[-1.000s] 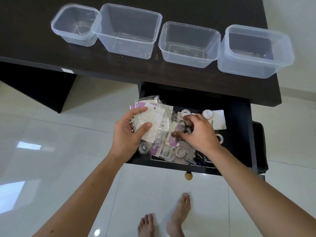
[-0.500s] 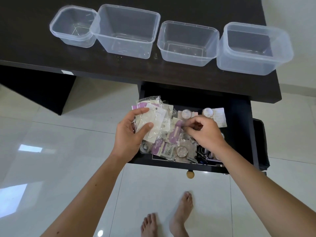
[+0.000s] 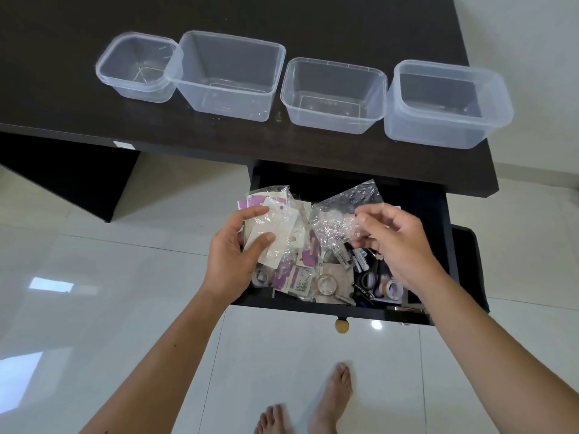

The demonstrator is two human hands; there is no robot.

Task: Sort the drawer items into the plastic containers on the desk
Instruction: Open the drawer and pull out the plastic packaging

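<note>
The left hand (image 3: 233,255) grips a stack of packets (image 3: 275,236) over the drawer's (image 3: 438,214) left edge; the right hand (image 3: 391,242) pinches a clear bag (image 3: 341,214) above its middle. All four tubs (image 3: 338,95) along the desk's (image 3: 62,114) front edge look empty. The risk is slick film — the fanned stack could slip or spill back among the scissors (image 3: 371,278) and batteries (image 3: 360,260).

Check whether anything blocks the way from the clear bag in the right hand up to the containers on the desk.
Nothing visible does. The right hand pinches the crinkled clear plastic bag above the open drawer; only bare desk edge lies between it and the four open, lidless containers, which look empty.
</note>
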